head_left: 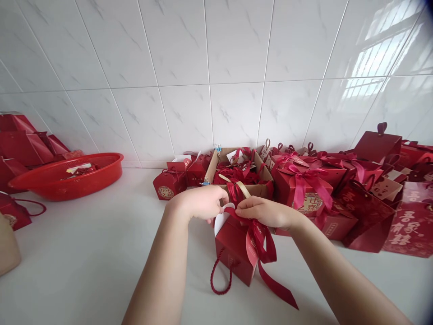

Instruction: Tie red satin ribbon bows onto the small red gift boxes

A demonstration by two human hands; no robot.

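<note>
A small red gift box (237,253) stands on the counter in front of me, with a twisted red cord handle (220,291) drooping from its near side. On its top lies a dark red ribbon bow (260,234), one long tail trailing down to the counter. My left hand (204,201) is closed at the box's upper edge, its fingertips pinching a white-backed flap. The thumb and fingers of my right hand (265,211) are pressed together on the ribbon at the top. A pale gold strip (242,188) rises behind the fingers.
Just behind is an open cardboard box (212,170) full of dark red ribbon pieces and tags. Many finished red gift boxes (304,180) crowd the right side. At left are a red plastic basin (71,185) and more red boxes (23,146). White tiles (182,113) back the counter.
</note>
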